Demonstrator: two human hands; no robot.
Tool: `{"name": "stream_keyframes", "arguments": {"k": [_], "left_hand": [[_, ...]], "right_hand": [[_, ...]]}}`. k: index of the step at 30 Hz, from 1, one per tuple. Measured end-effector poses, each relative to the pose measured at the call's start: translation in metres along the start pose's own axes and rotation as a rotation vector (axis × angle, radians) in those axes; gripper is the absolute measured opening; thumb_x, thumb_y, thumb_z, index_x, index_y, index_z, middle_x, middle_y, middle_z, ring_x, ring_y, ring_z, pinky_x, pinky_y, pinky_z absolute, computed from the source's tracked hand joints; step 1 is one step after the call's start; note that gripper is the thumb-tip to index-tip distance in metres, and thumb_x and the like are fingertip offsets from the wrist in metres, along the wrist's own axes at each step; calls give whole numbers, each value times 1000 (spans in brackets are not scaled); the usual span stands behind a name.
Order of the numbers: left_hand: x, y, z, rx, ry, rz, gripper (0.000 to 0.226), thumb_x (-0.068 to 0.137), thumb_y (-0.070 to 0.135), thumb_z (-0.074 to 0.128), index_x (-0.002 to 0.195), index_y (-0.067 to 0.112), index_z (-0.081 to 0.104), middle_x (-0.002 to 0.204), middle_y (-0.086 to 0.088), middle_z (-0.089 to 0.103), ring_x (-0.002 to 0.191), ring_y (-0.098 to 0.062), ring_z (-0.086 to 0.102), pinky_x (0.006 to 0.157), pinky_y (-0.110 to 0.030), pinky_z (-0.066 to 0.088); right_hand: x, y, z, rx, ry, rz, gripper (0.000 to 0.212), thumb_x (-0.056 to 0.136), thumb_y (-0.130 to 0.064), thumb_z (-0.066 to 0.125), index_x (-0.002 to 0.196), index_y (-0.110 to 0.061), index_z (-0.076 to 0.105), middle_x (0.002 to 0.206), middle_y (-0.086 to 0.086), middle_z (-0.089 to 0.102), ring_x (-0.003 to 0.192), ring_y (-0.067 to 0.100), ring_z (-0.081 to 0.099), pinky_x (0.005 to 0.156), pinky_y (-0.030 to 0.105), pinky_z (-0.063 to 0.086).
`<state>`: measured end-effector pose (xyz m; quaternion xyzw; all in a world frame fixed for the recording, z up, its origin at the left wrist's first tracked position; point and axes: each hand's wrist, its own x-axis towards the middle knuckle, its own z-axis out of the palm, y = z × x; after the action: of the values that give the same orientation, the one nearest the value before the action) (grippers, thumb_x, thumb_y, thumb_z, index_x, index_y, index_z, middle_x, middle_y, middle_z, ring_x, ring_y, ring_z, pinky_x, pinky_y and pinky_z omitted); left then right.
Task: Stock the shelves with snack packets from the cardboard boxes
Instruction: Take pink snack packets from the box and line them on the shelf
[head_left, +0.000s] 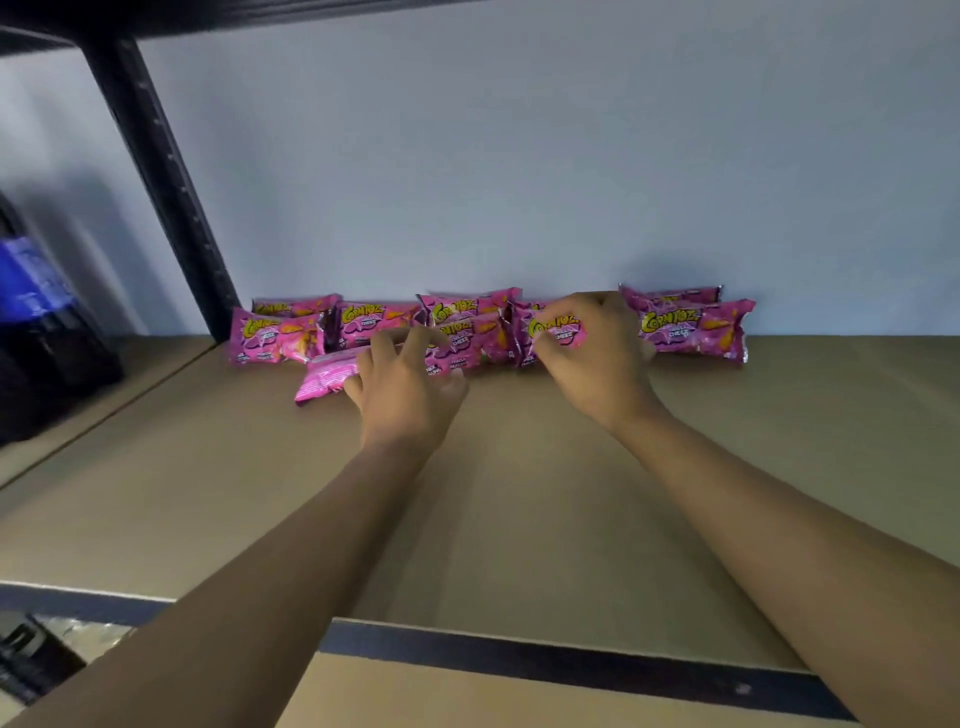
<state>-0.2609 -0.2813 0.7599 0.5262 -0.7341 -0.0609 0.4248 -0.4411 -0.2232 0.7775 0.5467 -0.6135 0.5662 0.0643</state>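
Observation:
Several pink snack packets stand in a row along the back wall of the brown shelf board (519, 493). One packet (327, 376) lies flat in front of the row, and my left hand (405, 395) rests on its right end with fingers spread and curled over it. My right hand (597, 353) pinches the upright packet (550, 330) in the middle of the row. Two stacked packets (696, 325) stand to the right, and others (275, 332) stand at the left end.
A black metal upright (161, 171) rises at the shelf's left rear. Dark soda bottles with blue labels (36, 312) stand on the neighbouring shelf to the left. The dark front rail (519, 660) edges the shelf, with a cardboard surface (441, 696) below it.

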Motion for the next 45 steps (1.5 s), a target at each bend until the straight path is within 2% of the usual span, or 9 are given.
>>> {"name": "stream_keyframes", "arguments": {"k": [5,10,17,24,28,31,34,37,45], "left_hand": [[7,-64,-39,102,5,-1,21,78,34,71,98,33,63,126,4,48,123,-21,39,93,-37,23],[18,-94,-57,148,-102,71,11,80,26,68,81,36,66,137,14,48,129,-15,38,90,-32,17],[42,-117,-57,171,-228,148,29,85,17,62,99,41,65,136,17,51,124,-12,47,81,-33,15],[79,-117,-56,162,-260,256,28,94,9,50,98,36,58,119,7,53,102,-17,56,93,-39,18],[101,-118,-50,163,-292,300,32,96,7,44,89,35,55,120,3,54,119,-20,52,102,-48,25],[111,-120,-40,176,-270,313,34,94,7,46,91,37,59,119,5,56,126,-18,45,101,-46,24],[114,-121,-32,227,-244,321,16,90,24,58,100,33,65,129,9,55,131,-21,37,104,-46,20],[114,-125,-24,271,-228,368,30,82,43,69,110,34,63,136,11,50,134,-22,31,103,-44,19],[103,-126,-3,340,-86,368,40,89,24,61,128,32,56,131,-2,49,125,-30,37,100,-50,27]], "right_hand": [[-5,-23,54,-28,-148,3,15,80,-17,70,88,-29,72,94,-11,52,105,18,50,94,39,43],[-7,-26,83,-211,-270,74,12,84,-24,68,86,-35,70,122,-14,51,120,11,40,88,36,15],[-1,-31,109,-299,-305,23,20,85,-19,68,86,-39,69,141,-16,48,133,13,36,88,36,12],[1,-19,118,-426,-294,-41,22,88,-17,64,89,-38,71,129,-19,52,126,17,36,82,35,10],[3,-16,123,-490,-281,-75,27,82,-13,66,92,-37,70,124,-12,52,122,21,38,85,37,15],[4,-17,126,-527,-277,-62,18,78,-17,67,85,-34,69,138,-8,47,131,24,33,93,42,20],[7,-18,129,-538,-289,-52,11,79,-20,67,81,-31,67,147,-9,44,134,25,28,92,40,17],[9,-15,130,-536,-283,-67,15,83,-17,65,85,-32,68,140,-12,50,131,23,29,85,36,13],[13,-3,135,-534,-173,-147,24,79,-5,67,85,-29,66,120,-10,56,116,24,36,77,31,10]]}}
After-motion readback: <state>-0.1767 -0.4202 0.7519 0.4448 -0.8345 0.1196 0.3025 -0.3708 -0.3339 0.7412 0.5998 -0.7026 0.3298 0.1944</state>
